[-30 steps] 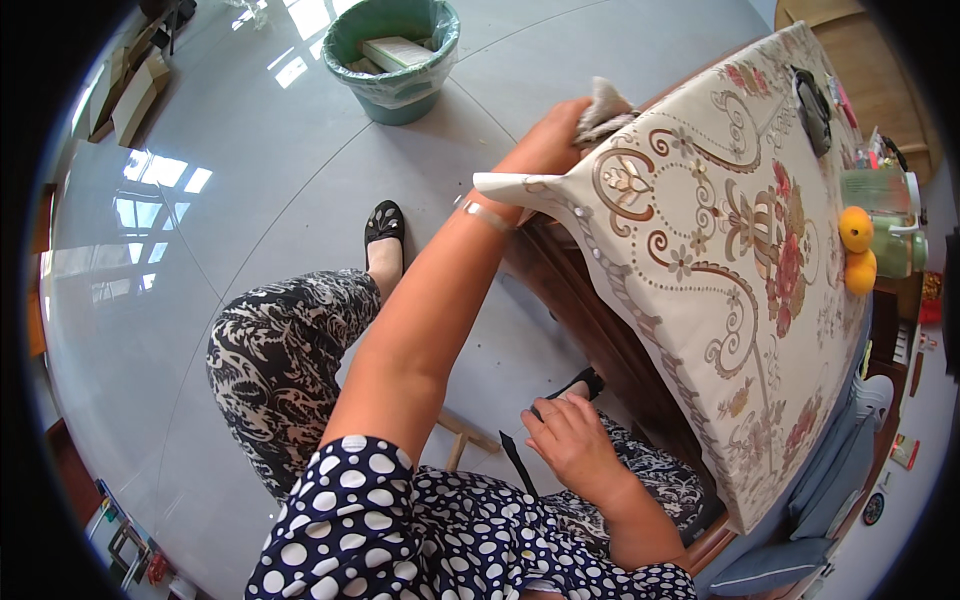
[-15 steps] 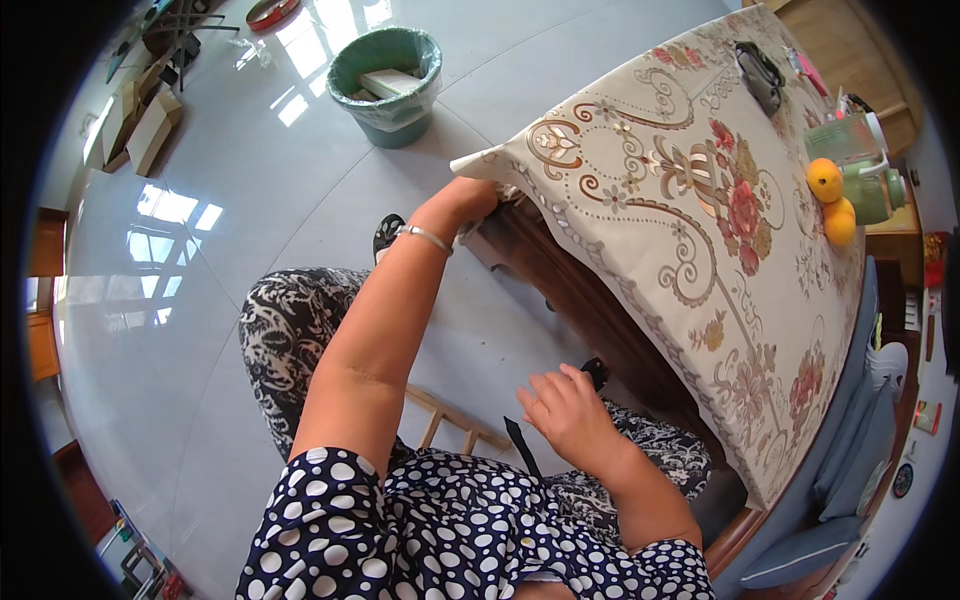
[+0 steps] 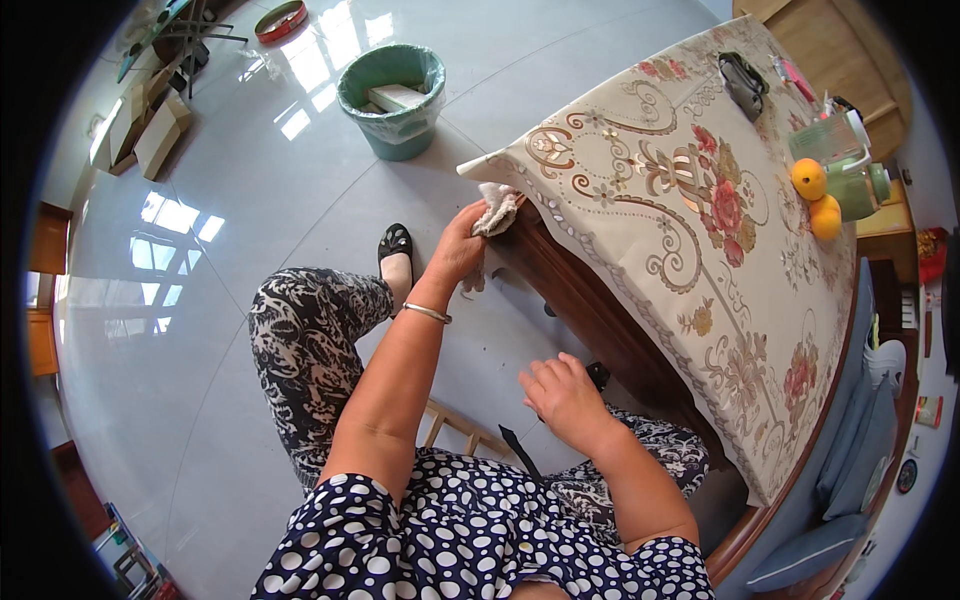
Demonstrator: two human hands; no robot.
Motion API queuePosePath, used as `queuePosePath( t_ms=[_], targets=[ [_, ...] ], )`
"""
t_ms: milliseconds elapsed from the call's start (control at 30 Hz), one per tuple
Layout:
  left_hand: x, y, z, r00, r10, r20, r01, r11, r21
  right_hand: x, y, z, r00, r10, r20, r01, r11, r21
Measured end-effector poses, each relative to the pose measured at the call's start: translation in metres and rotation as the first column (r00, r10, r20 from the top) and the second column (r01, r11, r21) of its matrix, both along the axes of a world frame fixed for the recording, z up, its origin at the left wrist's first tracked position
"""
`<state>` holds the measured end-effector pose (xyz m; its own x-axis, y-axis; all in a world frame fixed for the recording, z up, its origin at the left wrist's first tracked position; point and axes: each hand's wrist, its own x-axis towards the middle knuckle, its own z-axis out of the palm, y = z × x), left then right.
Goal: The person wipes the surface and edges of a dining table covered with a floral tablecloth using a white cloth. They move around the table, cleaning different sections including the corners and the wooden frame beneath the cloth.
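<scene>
My left hand (image 3: 458,246), with a silver bangle at the wrist, grips a crumpled whitish cloth (image 3: 495,210). It is at the near left corner of the dark wooden table (image 3: 590,285), just under the hanging edge of a cream floral tablecloth (image 3: 690,200). Part of the cloth dangles below the fingers. Over my lap, beside the table's side, my right hand (image 3: 568,398) hovers with nothing in it, its fingers loosely stretched.
A green bin (image 3: 395,140) with a clear liner stands on the tiled floor beyond the corner. On the tabletop are two oranges (image 3: 808,179), a green-tinted pitcher (image 3: 828,140) and a dark pouch (image 3: 742,85). Blue cushions (image 3: 850,450) lie at the right.
My left hand has drawn back from under the tablecloth's corner, bringing the whitish cloth into sight. My right hand has barely moved. The view has shifted slightly.
</scene>
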<state>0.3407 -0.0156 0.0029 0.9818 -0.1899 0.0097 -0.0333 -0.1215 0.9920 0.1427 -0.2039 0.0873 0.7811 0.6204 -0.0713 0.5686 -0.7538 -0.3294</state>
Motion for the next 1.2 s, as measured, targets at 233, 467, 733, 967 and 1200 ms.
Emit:
queuePosePath(
  t_ms=[233, 467, 733, 967, 1200],
  targets=[
    [0.046, -0.005, 0.04, 0.939, -0.173, -0.297, 0.221, 0.966, 0.137, -0.002, -0.002, 0.011, 0.999, 0.028, 0.02, -0.028, 1.0, 0.002],
    [0.116, -0.054, 0.034, 0.866, -0.405, -0.294, 0.275, 0.876, -0.396, 0.004, -0.009, 0.016, 0.997, -0.022, -0.074, 0.029, 0.995, 0.097],
    [0.118, -0.063, 0.027, 0.913, -0.23, -0.338, 0.392, 0.725, 0.567, 0.008, -0.012, 0.02, 0.999, -0.011, -0.043, 0.013, 0.999, 0.047],
    [0.095, -0.04, 0.048, 0.895, -0.14, -0.424, 0.391, 0.703, 0.594, -0.001, -0.005, 0.021, 0.999, 0.03, 0.026, -0.031, 0.999, 0.021],
    [0.063, -0.009, 0.004, 0.963, -0.267, -0.039, 0.266, 0.918, 0.293, -0.001, -0.006, 0.009, 1.0, 0.011, 0.018, -0.012, 0.999, 0.036]
  ],
)
